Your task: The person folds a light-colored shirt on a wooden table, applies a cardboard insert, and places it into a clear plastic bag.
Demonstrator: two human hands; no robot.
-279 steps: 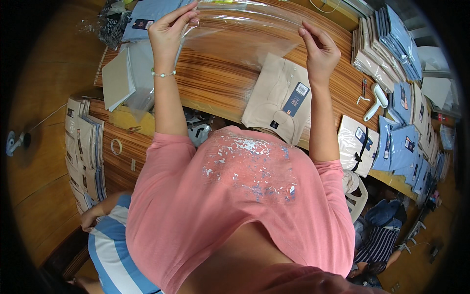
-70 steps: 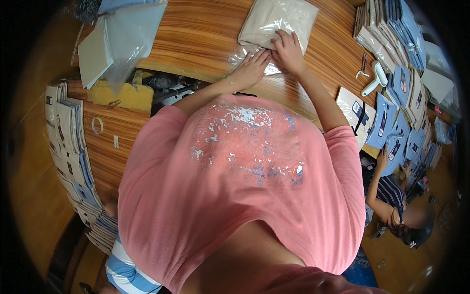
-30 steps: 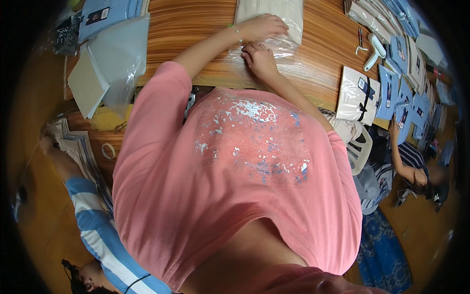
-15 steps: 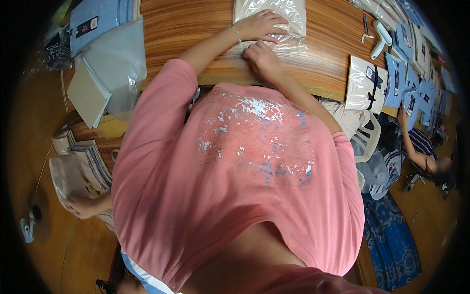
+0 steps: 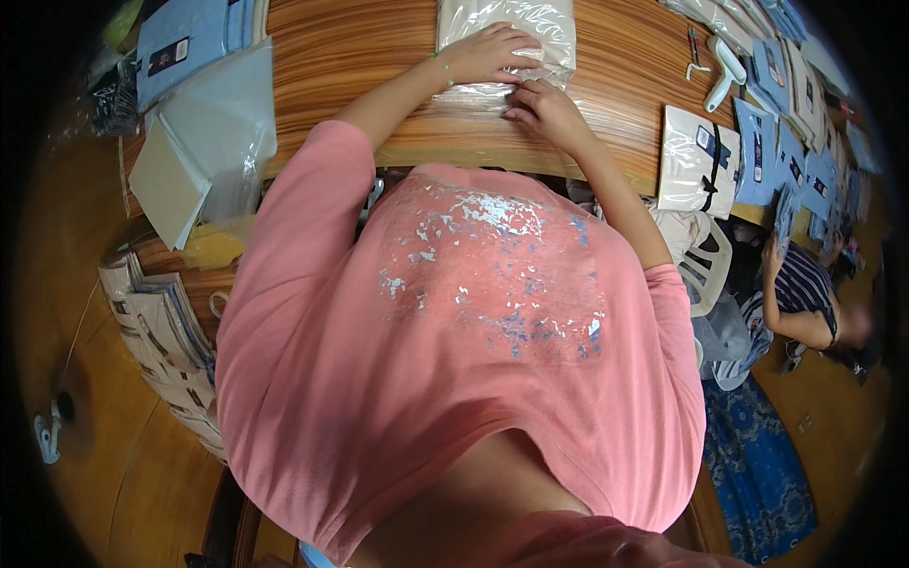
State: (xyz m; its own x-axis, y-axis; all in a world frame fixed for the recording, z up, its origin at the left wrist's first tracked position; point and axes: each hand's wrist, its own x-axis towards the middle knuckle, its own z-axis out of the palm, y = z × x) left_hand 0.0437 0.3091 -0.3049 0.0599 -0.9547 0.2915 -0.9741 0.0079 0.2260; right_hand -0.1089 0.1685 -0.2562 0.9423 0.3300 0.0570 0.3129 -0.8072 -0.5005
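Observation:
A folded beige garment in a clear plastic bag (image 5: pixel 559 38) lies at the far edge of the view on the wood-grain table. My left hand (image 5: pixel 490 54) rests flat on top of the bag, fingers stretched toward the right. Close beside its fingertips, my right hand (image 5: pixel 557 115) has its fingers bent in, gripping the bag's near edge. The fingertips partly hide how much plastic they hold. Part of the garment is covered by my left hand.
Blue folded garments (image 5: pixel 194 47), plastic sleeves (image 5: pixel 232 114) and a beige card (image 5: pixel 169 180) lie left. Rightward are a lint roller (image 5: pixel 725 74), a packed beige garment (image 5: pixel 696 166) and blue packs (image 5: pixel 757 151). A co-worker (image 5: pixel 805 284) sits right; a beige garment stack (image 5: pixel 166 331) stands lower left.
My right hand has slid right along the bag's near edge, and the bag sits slightly further left in view. A co-worker's hand has left the beige stack; the person at right lifts a blue item.

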